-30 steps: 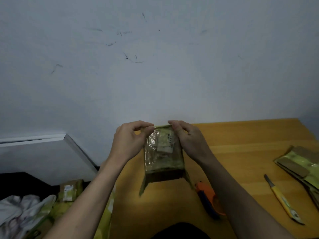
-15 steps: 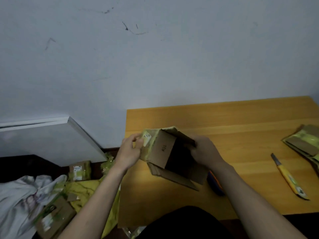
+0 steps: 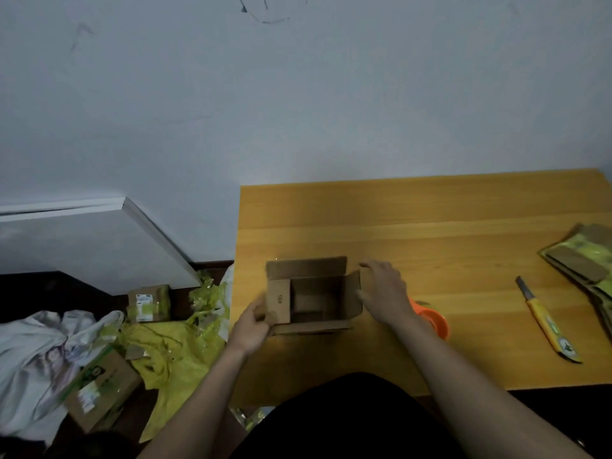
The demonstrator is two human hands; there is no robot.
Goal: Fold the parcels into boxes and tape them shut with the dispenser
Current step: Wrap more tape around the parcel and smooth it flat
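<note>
Wooden table (image 3: 463, 226) against a pale wall (image 3: 298, 94) carries the work, with the box (image 3: 311, 294) standing upright near its left edge, mouth up and all four flaps raised.

At that box, the left hand (image 3: 251, 321) grips the lower left corner, fingers curled around the short flap, likely to keep the light cardboard from sliding. Across the opening, the right hand (image 3: 384, 294) lies against the right flap with fingers fairly straight and spread, seemingly steadying it or ready to push it inward. Held from both sides like this, the box keeps its squared shape while the flaps wait to be folded.

Just beyond the right wrist sits the orange tape dispenser (image 3: 430, 321), close for the sealing step but largely covered by the forearm, so its blade and tape end cannot be seen. Further right lie a yellow utility knife (image 3: 546, 326) and a stack of flattened parcels (image 3: 583, 263), cut off by the frame edge.

Off the table's left side, the floor holds taped boxes (image 3: 149, 303), yellow wrapping (image 3: 172, 352) and pale cloth (image 3: 39, 352), all dim and blurred.
</note>
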